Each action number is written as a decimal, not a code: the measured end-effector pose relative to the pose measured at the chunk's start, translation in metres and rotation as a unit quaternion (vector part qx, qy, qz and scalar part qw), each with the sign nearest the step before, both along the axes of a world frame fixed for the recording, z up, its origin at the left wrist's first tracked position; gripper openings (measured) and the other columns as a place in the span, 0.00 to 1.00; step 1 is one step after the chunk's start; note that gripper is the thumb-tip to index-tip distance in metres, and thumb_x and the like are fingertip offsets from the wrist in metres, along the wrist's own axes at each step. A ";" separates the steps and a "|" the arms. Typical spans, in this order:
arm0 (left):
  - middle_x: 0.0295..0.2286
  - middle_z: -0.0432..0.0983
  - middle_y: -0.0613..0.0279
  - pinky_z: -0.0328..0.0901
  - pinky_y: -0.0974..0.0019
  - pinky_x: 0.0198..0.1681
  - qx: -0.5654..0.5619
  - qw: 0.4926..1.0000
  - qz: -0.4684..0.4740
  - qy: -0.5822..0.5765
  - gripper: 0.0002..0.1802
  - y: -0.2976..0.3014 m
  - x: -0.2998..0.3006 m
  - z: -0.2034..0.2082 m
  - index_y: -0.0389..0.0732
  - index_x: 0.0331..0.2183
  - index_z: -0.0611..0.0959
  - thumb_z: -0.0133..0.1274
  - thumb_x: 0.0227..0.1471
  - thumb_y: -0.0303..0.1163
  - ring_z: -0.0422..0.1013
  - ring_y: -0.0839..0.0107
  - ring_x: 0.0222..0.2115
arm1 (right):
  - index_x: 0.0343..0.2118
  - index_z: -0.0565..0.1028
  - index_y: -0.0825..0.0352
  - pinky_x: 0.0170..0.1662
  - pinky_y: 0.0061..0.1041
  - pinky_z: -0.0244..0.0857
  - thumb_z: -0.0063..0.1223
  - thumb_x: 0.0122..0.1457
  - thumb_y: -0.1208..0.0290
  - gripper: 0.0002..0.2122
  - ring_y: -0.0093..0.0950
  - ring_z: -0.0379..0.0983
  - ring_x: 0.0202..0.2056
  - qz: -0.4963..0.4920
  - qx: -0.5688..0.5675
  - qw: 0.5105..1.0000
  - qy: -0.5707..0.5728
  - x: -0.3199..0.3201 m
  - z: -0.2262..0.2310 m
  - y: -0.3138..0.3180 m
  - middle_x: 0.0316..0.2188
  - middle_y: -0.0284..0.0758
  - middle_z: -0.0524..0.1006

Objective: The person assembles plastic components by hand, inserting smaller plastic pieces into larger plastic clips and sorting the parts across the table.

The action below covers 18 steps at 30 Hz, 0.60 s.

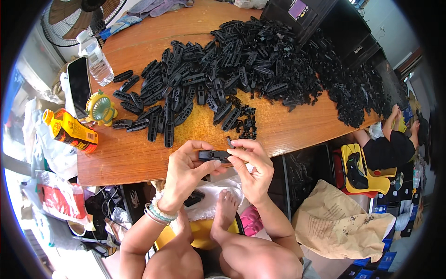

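Just over the near table edge, my left hand grips a long black plastic part between thumb and fingers. Its wrist carries bracelets. My right hand is closed at the right end of that part, and a small black plastic piece sticks up at its fingertips. How the two pieces meet is hidden by the fingers. Beyond my hands lies a large heap of similar long black parts. A small cluster of tiny black pieces sits on the wooden table, a little right of my hands.
At the left stand an orange drink bottle, a small green fan, a phone and a clear water bottle. Black bins stand at the back right. A brown paper bag lies lower right; another person sits beyond.
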State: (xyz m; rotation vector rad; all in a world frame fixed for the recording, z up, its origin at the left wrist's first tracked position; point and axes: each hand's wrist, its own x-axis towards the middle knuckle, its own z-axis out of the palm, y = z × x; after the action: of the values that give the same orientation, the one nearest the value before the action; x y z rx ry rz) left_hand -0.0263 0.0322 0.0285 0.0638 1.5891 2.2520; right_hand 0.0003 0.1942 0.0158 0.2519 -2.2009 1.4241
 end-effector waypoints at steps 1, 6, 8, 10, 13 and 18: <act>0.29 0.77 0.52 0.71 0.74 0.32 -0.003 1.000 -0.006 0.003 0.14 0.000 -0.001 0.000 0.28 0.37 0.71 0.55 0.48 0.18 0.76 0.69 0.29 | 0.32 0.79 0.68 0.37 0.22 0.63 0.58 0.47 0.83 0.08 0.29 0.71 0.37 -0.001 -0.001 1.000 0.000 0.000 0.000 0.001 0.37 0.37 0.75; 0.27 0.76 0.57 0.71 0.75 0.32 0.015 1.000 -0.018 -0.007 0.11 0.002 -0.006 -0.002 0.30 0.36 0.72 0.54 0.49 0.20 0.76 0.71 0.29 | 0.34 0.78 0.68 0.38 0.23 0.63 0.59 0.47 0.79 0.09 0.30 0.72 0.39 0.035 0.085 0.995 0.049 -0.003 0.002 0.013 0.42 0.38 0.74; 0.27 0.76 0.58 0.71 0.75 0.32 -0.002 1.000 -0.024 0.011 0.10 0.004 -0.008 -0.002 0.30 0.35 0.72 0.54 0.49 0.21 0.76 0.71 0.29 | 0.37 0.77 0.69 0.39 0.24 0.64 0.59 0.49 0.77 0.11 0.30 0.72 0.39 0.043 -0.001 0.999 -0.023 -0.001 0.002 0.012 0.41 0.38 0.74; 0.27 0.75 0.58 0.71 0.75 0.31 -0.017 0.999 -0.031 0.035 0.10 0.007 -0.010 0.000 0.30 0.35 0.72 0.53 0.49 0.21 0.76 0.72 0.28 | 0.43 0.73 0.71 0.40 0.23 0.65 0.56 0.53 0.73 0.15 0.26 0.74 0.37 0.067 -0.092 0.980 -0.163 0.001 0.001 0.015 0.36 0.39 0.77; 0.26 0.75 0.57 0.70 0.75 0.31 -0.013 0.999 -0.038 0.005 0.09 0.016 -0.009 0.006 0.30 0.34 0.71 0.53 0.49 0.20 0.76 0.73 0.27 | 0.43 0.73 0.74 0.37 0.20 0.66 0.55 0.55 0.74 0.14 0.22 0.74 0.32 0.090 -0.174 0.942 -0.274 0.011 0.010 0.023 0.30 0.38 0.78; 0.27 0.76 0.55 0.71 0.73 0.30 -0.059 0.990 -0.120 0.035 0.08 0.045 -0.013 0.013 0.28 0.34 0.71 0.51 0.49 0.19 0.76 0.72 0.27 | 0.41 0.72 0.78 0.37 0.20 0.69 0.53 0.56 0.77 0.12 0.23 0.75 0.30 0.079 -0.264 0.925 -0.262 0.027 0.002 0.051 0.29 0.39 0.78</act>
State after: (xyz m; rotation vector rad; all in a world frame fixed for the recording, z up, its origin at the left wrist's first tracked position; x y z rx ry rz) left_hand -0.0395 0.0773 0.0412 0.2898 1.6510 1.9882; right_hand 0.0272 0.2448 0.0177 -0.1693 -2.0962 2.3232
